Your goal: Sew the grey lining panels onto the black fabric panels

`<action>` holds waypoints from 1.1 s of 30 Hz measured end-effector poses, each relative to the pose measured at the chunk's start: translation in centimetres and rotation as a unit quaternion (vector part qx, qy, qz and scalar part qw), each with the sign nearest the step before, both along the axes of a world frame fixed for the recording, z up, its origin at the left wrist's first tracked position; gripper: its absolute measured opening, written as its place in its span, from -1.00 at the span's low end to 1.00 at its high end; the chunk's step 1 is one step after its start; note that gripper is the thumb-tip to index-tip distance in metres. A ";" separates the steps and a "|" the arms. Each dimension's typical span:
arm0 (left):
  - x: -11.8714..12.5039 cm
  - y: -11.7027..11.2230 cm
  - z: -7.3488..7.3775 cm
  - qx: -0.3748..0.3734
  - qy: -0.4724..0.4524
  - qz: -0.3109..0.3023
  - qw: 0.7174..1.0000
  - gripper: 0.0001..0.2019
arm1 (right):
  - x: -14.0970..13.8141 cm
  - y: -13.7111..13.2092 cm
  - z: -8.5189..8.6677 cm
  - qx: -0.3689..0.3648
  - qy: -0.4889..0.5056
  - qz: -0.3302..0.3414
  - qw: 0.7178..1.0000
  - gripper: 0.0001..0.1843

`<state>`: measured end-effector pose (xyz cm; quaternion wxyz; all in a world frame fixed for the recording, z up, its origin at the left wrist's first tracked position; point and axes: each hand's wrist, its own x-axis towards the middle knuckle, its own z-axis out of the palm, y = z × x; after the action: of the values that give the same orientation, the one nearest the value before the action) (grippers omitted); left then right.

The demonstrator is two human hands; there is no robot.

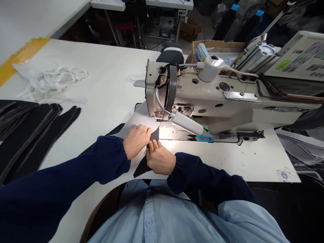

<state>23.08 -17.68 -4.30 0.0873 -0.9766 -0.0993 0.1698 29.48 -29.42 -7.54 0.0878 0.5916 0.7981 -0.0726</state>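
A light grey ribbed fabric piece (135,119) runs under the head of the sewing machine (187,87), with black fabric (155,134) along its right edge. My left hand (137,140) is closed, its curled fingers holding the grey fabric just in front of the needle area. Close beside it, my right hand (160,157) is closed on the black fabric, whose pointed end (141,168) hangs toward the table's front edge. The fingertips' undersides are hidden. Blue-handled thread snips (204,138) lie on the machine bed to the right of my hands.
Black fabric strips (32,135) are piled at the left of the white table (106,71), below a heap of white scraps (54,81). A lamp (186,123) sits low beside the needle area. A cardboard box (222,45) and control panel (301,60) stand behind the machine.
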 end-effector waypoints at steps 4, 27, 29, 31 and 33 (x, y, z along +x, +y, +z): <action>0.3 -0.2 0.6 -0.030 0.054 0.021 0.998 -0.70 | -0.7 -0.2 -0.5 0.041 -0.017 -0.009 0.999 -0.59; -0.6 -1.0 -3.7 -0.149 -0.133 0.034 0.979 -0.51 | -3.4 -3.6 -5.8 0.221 0.079 -0.045 0.971 -0.67; -1.4 -1.0 -4.3 -0.175 -0.171 0.026 0.969 -0.51 | -3.5 -3.9 -6.6 0.241 0.086 -0.054 0.965 -0.68; -2.2 -0.7 -5.2 -0.203 -0.214 0.011 0.955 -0.52 | -3.5 -3.9 -7.3 0.257 0.096 -0.062 0.960 -0.68; -2.8 -0.3 -6.2 -0.227 -0.251 -0.008 0.941 -0.54 | -3.3 -3.8 -7.6 0.263 0.111 -0.066 0.956 -0.69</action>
<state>20.31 -17.98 -10.52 -0.1634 -0.9821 -0.0690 -0.0636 26.16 -33.21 -15.16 -0.1652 0.6334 0.7528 0.0694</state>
